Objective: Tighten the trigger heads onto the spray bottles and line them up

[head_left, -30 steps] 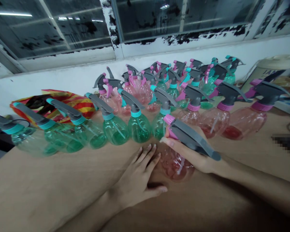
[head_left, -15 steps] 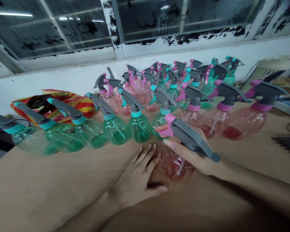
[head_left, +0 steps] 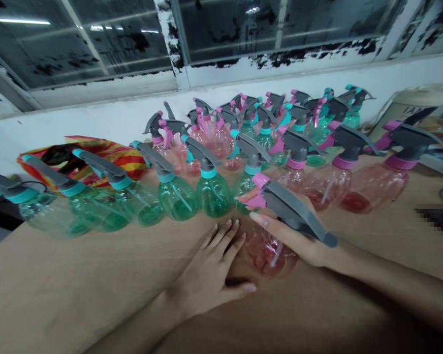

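Note:
A clear pink spray bottle (head_left: 271, 253) with a grey and pink trigger head stands on the wooden table (head_left: 77, 290). My right hand (head_left: 295, 236) is wrapped round its neck, a finger at the pink trigger. Flat on the table just left of that bottle lies my left hand (head_left: 217, 268), fingers spread and holding nothing. Directly beyond my hands runs a front row of spray bottles: green ones such as this green spray bottle (head_left: 213, 194) at the left and middle, pink ones such as this pink spray bottle (head_left: 374, 189) at the right.
More pink and green spray bottles crowd behind the front row, against the white wall (head_left: 107, 115). A red and yellow striped bag (head_left: 127, 162) lies at the back left. At the right stand a beige lettered container (head_left: 409, 105) and a pixelated dark object (head_left: 439, 219).
The pink trigger now sticks out further from the spray head, and my right hand's fingers have loosened on it. My left hand has stayed in place.

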`<state>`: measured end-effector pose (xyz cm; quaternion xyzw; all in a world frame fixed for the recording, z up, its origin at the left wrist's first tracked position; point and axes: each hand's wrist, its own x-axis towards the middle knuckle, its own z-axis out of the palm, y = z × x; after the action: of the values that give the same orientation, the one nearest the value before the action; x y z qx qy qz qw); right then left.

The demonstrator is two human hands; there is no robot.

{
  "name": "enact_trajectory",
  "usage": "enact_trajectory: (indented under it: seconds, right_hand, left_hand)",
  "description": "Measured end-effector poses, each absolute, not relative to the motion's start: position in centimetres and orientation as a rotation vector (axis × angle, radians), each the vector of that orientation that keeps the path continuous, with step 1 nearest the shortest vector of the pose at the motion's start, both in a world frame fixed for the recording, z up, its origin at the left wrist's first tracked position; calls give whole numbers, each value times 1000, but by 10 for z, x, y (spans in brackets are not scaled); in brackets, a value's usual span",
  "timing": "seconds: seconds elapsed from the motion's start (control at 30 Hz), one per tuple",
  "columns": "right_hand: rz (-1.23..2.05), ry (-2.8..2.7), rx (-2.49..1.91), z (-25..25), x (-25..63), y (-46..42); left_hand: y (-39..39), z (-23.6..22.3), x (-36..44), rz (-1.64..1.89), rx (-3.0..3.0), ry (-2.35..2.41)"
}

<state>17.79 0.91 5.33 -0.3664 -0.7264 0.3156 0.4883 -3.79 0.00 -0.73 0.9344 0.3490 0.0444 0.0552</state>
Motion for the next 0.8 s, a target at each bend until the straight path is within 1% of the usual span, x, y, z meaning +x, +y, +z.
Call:
enact_trajectory:
  seconds: [0.43,0.67,0.8]
  right_hand:
    - [586,-1852,-875,54,179,11]
    - [745,-1790,-861,50,177,13]
    - [768,-1802,-848,52,175,13]
  left_hand:
    - [0,-4,-36,91,2833,1063]
    - [-1,0,-35,97,2813,1074]
    - [-2,2,-34,90,2812,1072]
